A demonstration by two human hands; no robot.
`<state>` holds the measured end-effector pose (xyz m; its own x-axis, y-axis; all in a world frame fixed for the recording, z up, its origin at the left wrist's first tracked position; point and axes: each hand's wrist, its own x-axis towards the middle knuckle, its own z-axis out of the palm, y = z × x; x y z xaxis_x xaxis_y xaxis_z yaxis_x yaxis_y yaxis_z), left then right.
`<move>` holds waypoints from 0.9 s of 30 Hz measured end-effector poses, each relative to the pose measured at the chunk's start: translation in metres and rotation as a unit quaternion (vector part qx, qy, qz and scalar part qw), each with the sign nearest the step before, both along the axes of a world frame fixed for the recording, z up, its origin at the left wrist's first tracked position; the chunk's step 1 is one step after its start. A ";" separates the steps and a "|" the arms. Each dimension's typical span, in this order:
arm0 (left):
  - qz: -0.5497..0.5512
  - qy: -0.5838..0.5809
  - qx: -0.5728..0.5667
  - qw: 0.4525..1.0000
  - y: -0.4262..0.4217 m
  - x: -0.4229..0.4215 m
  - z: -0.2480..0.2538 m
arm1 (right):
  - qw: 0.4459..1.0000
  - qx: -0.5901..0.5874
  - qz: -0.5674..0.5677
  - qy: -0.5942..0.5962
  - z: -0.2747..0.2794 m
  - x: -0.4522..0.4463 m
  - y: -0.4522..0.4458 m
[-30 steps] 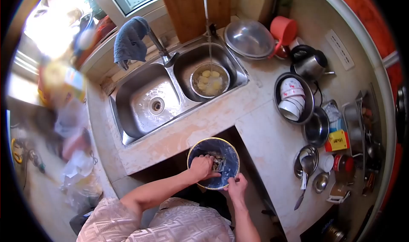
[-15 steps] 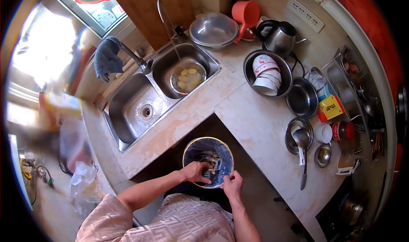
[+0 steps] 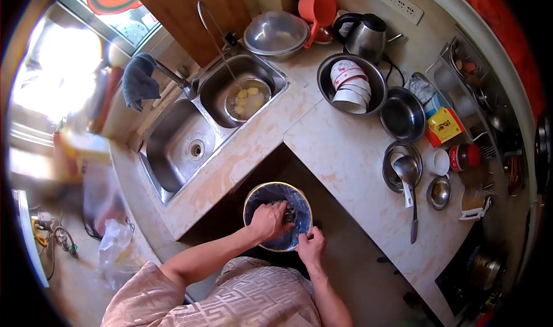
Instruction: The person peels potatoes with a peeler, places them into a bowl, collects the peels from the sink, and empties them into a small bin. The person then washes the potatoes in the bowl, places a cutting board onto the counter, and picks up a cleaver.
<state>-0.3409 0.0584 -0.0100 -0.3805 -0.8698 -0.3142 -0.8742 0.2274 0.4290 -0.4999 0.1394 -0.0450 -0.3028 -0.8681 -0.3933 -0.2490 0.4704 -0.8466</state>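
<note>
A round trash bin with a yellowish rim and a dark bag lining is in front of my body, below the counter corner. My left hand reaches down inside it, fingers curled around some rubbish. Most of that rubbish is hidden under the hand, so its kind is unclear. On the bin's near right edge, my right hand pinches the rim and the lining.
Behind the bin is a double sink; its right basin holds a bowl of peeled potatoes under a thin tap. A steel basin of stacked bowls, a kettle, a pan and a ladle occupy the right counter.
My left hand has shifted right and deeper over the rubbish, covering pieces that showed before. My right hand stays on the rim. The view has shifted slightly.
</note>
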 end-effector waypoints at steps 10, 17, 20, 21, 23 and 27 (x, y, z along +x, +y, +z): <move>0.072 0.085 -0.043 0.993 0.000 -0.008 0.041 | 0.997 -0.030 0.028 0.072 0.002 -0.012 0.016; 0.084 0.119 0.007 0.989 0.004 0.011 0.041 | 1.000 0.013 0.013 -0.022 0.003 -0.020 -0.002; 0.190 0.266 0.005 0.945 -0.011 0.049 0.046 | 0.992 0.077 -0.006 -0.095 0.007 -0.026 -0.008; 0.249 0.270 0.047 0.929 -0.019 0.067 0.059 | 0.992 0.073 -0.014 -0.103 0.002 -0.030 -0.005; 0.358 0.268 0.001 0.895 -0.035 0.119 0.050 | 0.988 0.115 -0.014 -0.105 0.014 -0.032 -0.013; 0.508 0.137 -0.112 0.843 -0.087 0.270 -0.030 | 0.997 0.021 0.067 0.037 -0.021 -0.058 0.002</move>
<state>-0.0712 -0.0289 -0.0404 0.5653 -0.8160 -0.1207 -0.5412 -0.4774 0.6922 -0.5582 0.1418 -0.0657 -0.2159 -0.8861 -0.4101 -0.3732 0.4630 -0.8039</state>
